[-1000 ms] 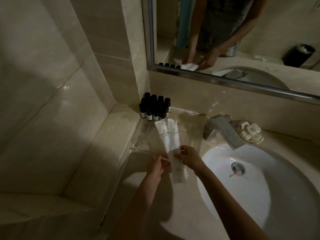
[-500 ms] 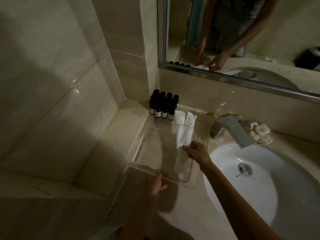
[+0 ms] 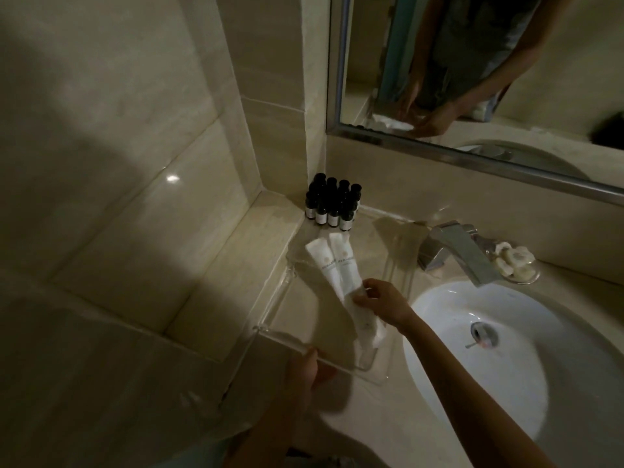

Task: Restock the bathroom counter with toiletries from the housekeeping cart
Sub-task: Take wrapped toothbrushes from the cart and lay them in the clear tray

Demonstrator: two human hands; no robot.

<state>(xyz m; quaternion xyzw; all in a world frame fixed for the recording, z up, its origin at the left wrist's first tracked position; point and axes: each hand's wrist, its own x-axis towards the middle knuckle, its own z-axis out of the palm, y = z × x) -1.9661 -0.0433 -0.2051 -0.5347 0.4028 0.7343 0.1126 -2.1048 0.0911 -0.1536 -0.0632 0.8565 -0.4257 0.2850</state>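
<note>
Two long white toiletry packets (image 3: pixel 337 268) lie side by side in a clear acrylic tray (image 3: pixel 270 310) on the beige counter, left of the sink. My right hand (image 3: pixel 380 304) pinches the packets near their middle. My left hand (image 3: pixel 304 368) grips the tray's near edge. Several small black bottles with white labels (image 3: pixel 332 204) stand grouped in the back corner, just beyond the tray.
A white basin (image 3: pixel 489 352) with a chrome faucet (image 3: pixel 456 251) fills the right side. A small dish of round soaps (image 3: pixel 515 263) sits behind the faucet. Marble walls close in the left and back, and a framed mirror (image 3: pixel 472 157) hangs above the counter.
The packets have shifted left within the tray, with my right hand still on them. My left hand has dropped from the packets to the tray's near edge.
</note>
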